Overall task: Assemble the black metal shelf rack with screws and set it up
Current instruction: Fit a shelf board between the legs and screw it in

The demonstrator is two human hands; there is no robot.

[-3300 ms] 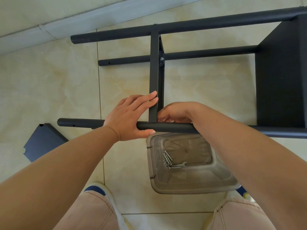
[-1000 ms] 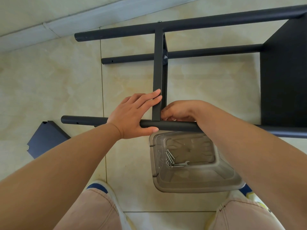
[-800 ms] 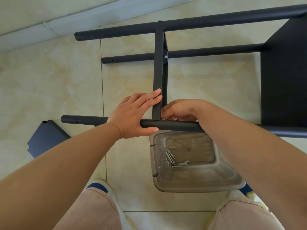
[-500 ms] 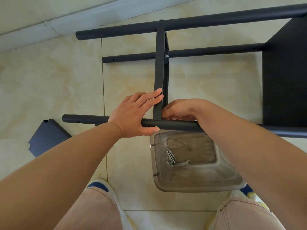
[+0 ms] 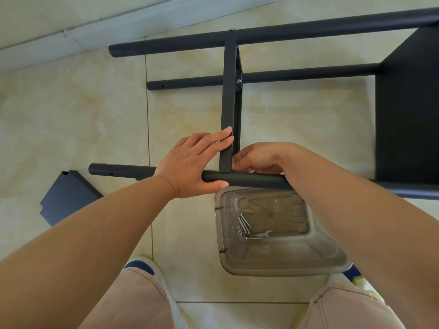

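Nothing shifted beyond a slight camera drift: your left hand (image 5: 192, 166) kept gripping the near pole (image 5: 251, 180), fingers flat on the shelf panel (image 5: 228, 103), while your right hand (image 5: 257, 159) pinched at their joint, its screw hidden.

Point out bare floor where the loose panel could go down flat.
Widest bare tile lies left of the rack's pole ends, above the loose panel. A smaller patch sits between the crossbar and the fitted shelf. Crowded: around the screw tub by both hands and feet.
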